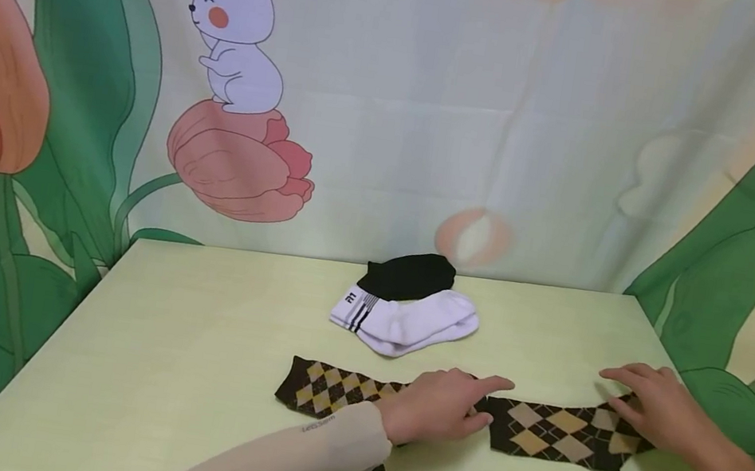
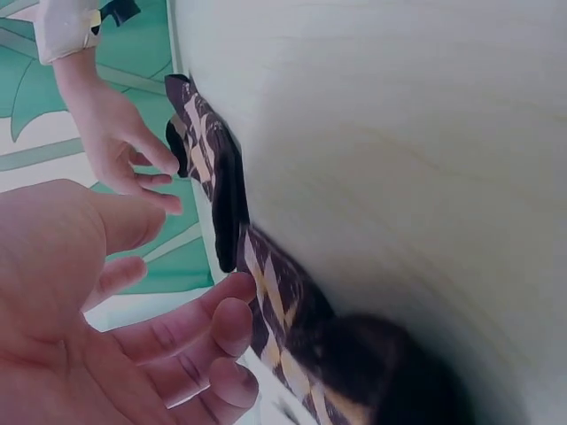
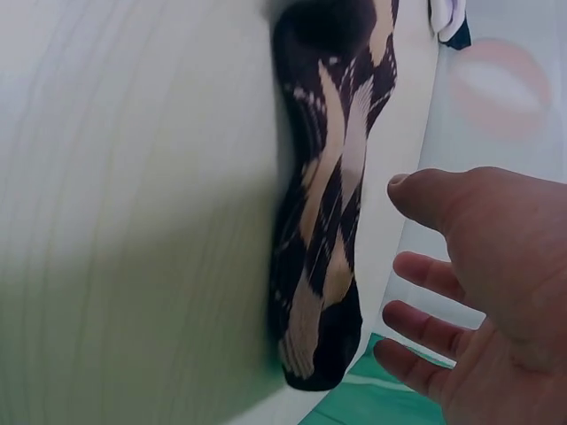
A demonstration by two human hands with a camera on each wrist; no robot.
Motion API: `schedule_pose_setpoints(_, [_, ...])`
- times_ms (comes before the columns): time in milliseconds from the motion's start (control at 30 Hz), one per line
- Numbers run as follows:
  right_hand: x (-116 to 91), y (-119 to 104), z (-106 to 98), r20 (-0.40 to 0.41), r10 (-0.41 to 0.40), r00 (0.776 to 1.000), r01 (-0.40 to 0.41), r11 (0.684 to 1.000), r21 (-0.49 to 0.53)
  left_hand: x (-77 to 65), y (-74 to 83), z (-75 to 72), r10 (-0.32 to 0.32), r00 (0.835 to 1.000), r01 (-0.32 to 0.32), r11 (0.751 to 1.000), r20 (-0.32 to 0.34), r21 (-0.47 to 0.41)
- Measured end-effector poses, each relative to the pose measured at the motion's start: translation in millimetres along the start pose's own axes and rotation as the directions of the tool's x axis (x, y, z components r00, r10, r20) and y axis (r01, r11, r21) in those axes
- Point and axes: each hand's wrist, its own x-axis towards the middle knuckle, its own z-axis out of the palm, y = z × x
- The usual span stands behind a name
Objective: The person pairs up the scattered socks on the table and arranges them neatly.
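Observation:
Two dark brown argyle socks lie flat on the table, roughly end to end. Over the left sock [image 1: 335,391] is my left hand [image 1: 436,409], which covers part of it. In the left wrist view its fingers [image 2: 232,326] are loosely bent beside the patterned knit, holding nothing. The right sock [image 1: 548,433] stretches toward my right hand [image 1: 660,412], which hovers at its far right end. The right wrist view has that sock [image 3: 332,204] lying apart from the spread, relaxed fingers [image 3: 421,328]. Whether the left fingertips touch the fabric is hard to tell.
Behind the argyle pair lies a white sock [image 1: 408,324] with black stripes at its cuff. A folded black sock [image 1: 411,276] sits against it near the table's back edge. A printed curtain [image 1: 395,109] hangs behind the pale table [image 1: 149,364].

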Motion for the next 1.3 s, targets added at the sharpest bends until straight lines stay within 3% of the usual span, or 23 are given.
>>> schedule_pose_setpoints(267, [-5.6,8.4,-3.7,0.073,0.070,0.995,-0.074,0.996,0.047,7.4,6.9,3.8,-0.033,0.999,0.031,0.998,0.043,0.053])
schedule_pose_setpoints(567, [-10.5,13.6,-4.6,0.067,0.054,0.996,-0.056,0.998,0.038,13.6,9.9,10.7,-0.016,0.999,0.013,0.998,0.037,0.068])
schedule_pose_setpoints(833, [-15.1,19.7,-5.3,0.104,0.095,0.990,-0.102,0.993,0.064,19.3,18.5,12.6,-0.023,0.998,0.018,0.997,0.060,0.078])
schedule_pose_setpoints(1300, [-24.6,26.4,-4.4,0.164,0.134,0.977,-0.146,0.987,0.067,24.6,27.0,15.6,-0.075,0.994,0.067,0.991,0.078,0.112])
